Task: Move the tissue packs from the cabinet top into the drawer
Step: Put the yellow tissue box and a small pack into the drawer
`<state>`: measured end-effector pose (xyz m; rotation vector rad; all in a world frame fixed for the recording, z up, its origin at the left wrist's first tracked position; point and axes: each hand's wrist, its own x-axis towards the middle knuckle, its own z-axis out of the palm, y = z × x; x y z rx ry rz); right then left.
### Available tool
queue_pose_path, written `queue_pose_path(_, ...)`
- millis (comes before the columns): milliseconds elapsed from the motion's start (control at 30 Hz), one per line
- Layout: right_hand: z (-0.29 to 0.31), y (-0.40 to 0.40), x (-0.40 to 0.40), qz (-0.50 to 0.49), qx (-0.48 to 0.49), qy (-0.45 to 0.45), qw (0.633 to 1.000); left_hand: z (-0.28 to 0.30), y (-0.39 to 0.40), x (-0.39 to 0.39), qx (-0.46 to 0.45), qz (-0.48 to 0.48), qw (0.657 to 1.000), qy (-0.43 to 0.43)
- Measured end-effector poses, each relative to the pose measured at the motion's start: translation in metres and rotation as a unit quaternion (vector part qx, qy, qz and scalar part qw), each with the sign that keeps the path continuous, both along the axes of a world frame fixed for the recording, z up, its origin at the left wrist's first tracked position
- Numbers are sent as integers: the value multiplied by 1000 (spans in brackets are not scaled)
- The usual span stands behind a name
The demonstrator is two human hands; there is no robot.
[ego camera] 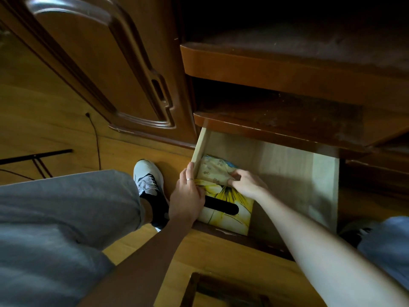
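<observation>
As print's unreadable, pack unbranded.

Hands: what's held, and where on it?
Right hand pinches the tissue pack at its near right edge; left hand grips the drawer side wall.

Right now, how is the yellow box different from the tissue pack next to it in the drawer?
The yellow box is stiff, with bright flower-like art and a dark slot; the tissue pack is soft, pale and crinkly. The box lies nearer the drawer's front, the pack behind it. The right hand pinches the pack only. Both hug the drawer's left side.
</observation>
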<state>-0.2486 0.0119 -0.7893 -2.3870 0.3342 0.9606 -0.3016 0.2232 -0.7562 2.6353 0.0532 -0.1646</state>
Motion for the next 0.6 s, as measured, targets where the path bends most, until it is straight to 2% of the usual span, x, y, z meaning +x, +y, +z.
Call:
queue_pose_path(100,21,-2,-5,3,10,-4,1000,4,-2,0,1,-6,1000,24)
queue_pose_path(200,57,-10,-13,-30,70,-43,996,17,3,3,17,-19,998,57)
queue_pose_path(300,105,-32,-20,-1,55,-99,994,42,4,18,64,-46,996,33)
queue_pose_path(400,166,-55,-28,-3,61,-202,978,95,-9,36,35,-62,996,-57)
queue_pose_path(467,211,-65,-32,3,41,-311,949,141,-19,47,26,-99,981,-163)
queue_pose_path(533,256,-72,-33,17,6,-442,897,191,-26,57,28,-140,945,-296)
queue_pose_path(600,303,-78,-30,36,-27,-575,817,245,-34,72,23,-169,898,-406)
